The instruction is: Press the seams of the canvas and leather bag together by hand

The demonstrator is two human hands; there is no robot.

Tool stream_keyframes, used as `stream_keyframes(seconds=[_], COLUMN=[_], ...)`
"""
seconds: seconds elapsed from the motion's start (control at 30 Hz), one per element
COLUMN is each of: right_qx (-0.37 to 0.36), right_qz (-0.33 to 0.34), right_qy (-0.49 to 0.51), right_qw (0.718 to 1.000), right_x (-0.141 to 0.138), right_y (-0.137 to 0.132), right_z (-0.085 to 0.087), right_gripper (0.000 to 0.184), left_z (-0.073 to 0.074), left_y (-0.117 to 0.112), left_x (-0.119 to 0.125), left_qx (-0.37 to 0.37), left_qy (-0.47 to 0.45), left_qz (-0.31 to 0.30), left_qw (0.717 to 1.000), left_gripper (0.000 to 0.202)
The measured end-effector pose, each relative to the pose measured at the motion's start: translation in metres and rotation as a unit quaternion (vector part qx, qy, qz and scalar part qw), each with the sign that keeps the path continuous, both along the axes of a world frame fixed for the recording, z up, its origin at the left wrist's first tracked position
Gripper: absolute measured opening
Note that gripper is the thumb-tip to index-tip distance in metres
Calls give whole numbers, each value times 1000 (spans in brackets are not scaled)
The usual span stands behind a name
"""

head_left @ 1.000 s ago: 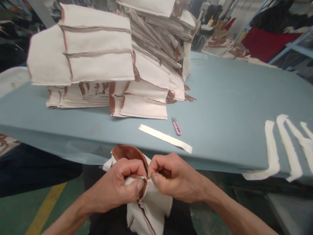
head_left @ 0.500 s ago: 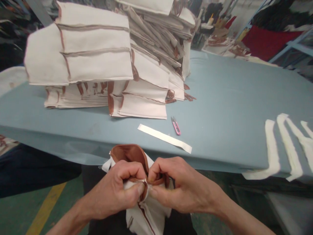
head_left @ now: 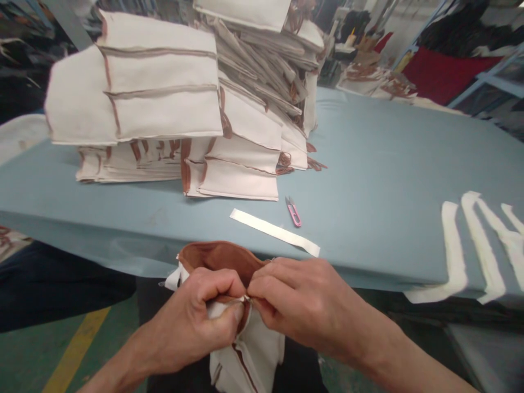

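A cream fabric piece (head_left: 262, 355) with a brown lining and brown-edged seams hangs over my lap, in front of the table edge. It looks like a sewn bag, its brown inside showing at the top. My left hand (head_left: 208, 311) pinches its seam edge between thumb and forefinger. Right against it, my right hand (head_left: 298, 295) is closed on the same edge, its thumb mostly hidden. Beyond my hands, a cream strip (head_left: 274, 232) lies on the table, with pink thread snips (head_left: 293, 212) just behind it.
Stacks of cream pieces with brown edging (head_left: 164, 109) stand at the back left of the blue-covered table (head_left: 368, 180). Several pale strips (head_left: 454, 251) hang over its front edge at the right. A red cloth (head_left: 446, 73) is at the far right.
My right hand has turned over, its back now facing up and its thumb tucked under. More brown lining shows at the top of the bag. My left hand keeps its pinch.
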State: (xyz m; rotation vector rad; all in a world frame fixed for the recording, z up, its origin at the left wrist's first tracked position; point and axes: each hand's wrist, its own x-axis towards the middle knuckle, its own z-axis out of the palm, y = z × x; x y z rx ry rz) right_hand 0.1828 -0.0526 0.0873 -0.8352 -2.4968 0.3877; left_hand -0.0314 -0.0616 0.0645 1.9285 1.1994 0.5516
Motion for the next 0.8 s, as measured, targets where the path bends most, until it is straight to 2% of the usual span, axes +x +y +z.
stream_keyframes(seconds=[0.07, 0.2, 0.33, 0.37, 0.43, 0.5, 0.57, 0.63, 0.7, 0.73, 0.8], right_qx=[37, 62, 74, 51, -70, -241, -395, -510, -593, -616, -629], right_qz=[17, 45, 33, 17, -25, -64, -88, -95, -85, -77, -69], right_qy=[-42, -91, -70, -41, 35, 94, 121, 151, 191, 209, 233], right_qw=[998, 993, 994, 998, 997, 964, 907, 841, 778, 756, 738], right_x=[1, 2, -3, -4, -6, -6, -5, -3, -3, -3, -4], right_y=[-1, -1, -1, -1, -3, -6, -8, -7, -4, -2, 1], right_z=[7, 16, 10, 7, 0, -5, -7, -6, -6, -6, -6], right_gripper=[30, 32, 32, 28, 19, 14, 13, 9, 5, 4, 6], left_z=[2, 5, 4, 5, 5, 4, 2, -2, -3, -3, 1], left_y=[0, 0, -3, -6, -11, -16, -17, -15, -11, -9, -4], left_x=[1, 1, 5, 6, 8, 8, 7, 4, 2, 1, -1], left_qx=[3, 7, 35, 51, 75, 62, 20, -14, -24, -25, -33], left_qy=[1, 14, 12, 11, 3, -6, -26, -51, -60, -56, -41], left_qz=[-5, -8, -18, -18, -20, -26, -28, -24, -23, -23, -26], left_qw=[1000, 1000, 999, 998, 997, 998, 999, 998, 998, 998, 998], left_gripper=[17, 17, 19, 19, 18, 17, 17, 18, 18, 18, 18])
